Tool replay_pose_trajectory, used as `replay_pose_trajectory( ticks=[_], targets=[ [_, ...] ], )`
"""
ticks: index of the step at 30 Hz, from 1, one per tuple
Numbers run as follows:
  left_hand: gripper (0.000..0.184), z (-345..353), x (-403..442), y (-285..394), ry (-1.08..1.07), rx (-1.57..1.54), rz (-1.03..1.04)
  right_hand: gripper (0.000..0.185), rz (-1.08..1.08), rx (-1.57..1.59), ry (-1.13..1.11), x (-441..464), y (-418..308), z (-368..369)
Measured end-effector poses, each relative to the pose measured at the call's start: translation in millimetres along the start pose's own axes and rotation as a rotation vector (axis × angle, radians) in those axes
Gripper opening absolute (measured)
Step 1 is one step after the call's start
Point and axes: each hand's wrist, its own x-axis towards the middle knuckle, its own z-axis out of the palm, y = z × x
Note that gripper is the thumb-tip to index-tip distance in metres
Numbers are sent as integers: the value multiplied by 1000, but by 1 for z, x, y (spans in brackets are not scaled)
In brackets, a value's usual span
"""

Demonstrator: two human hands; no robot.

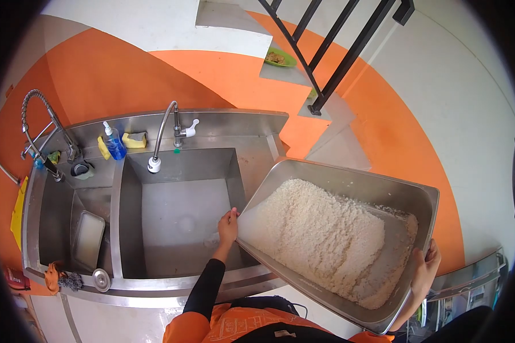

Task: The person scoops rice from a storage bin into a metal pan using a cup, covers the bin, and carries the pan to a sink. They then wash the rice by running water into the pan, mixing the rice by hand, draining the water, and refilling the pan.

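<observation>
My left hand (228, 227) closes on the left corner of the deep metal pan (377, 182), and my right hand (427, 267) pinches its right-hand rim between thumb and fingers. The pan is in front of me, just right of the sink basin (183, 206), its left corner near the basin's edge; I can't tell whether anything props it from below. I judge it stiff but weighty, with damp white rice (320, 240) heaped inside and cloudy liquid apparently gathered leftward. The smooth, wet rim could slip, so opposite ends seem the best hold, fingers hooked under the lip.
</observation>
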Motion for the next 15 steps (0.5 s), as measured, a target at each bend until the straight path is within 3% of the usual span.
replay_pose_trajectory(
  ticks=[4, 15],
  targets=[
    [53, 2, 3, -7, -27, 45, -44, 19, -11, -40, -26, 1, 2, -5],
    [57, 1, 1, -8, -29, 7, -71, 18, -6, -62, -26, 1, -1, -3]
  ],
)
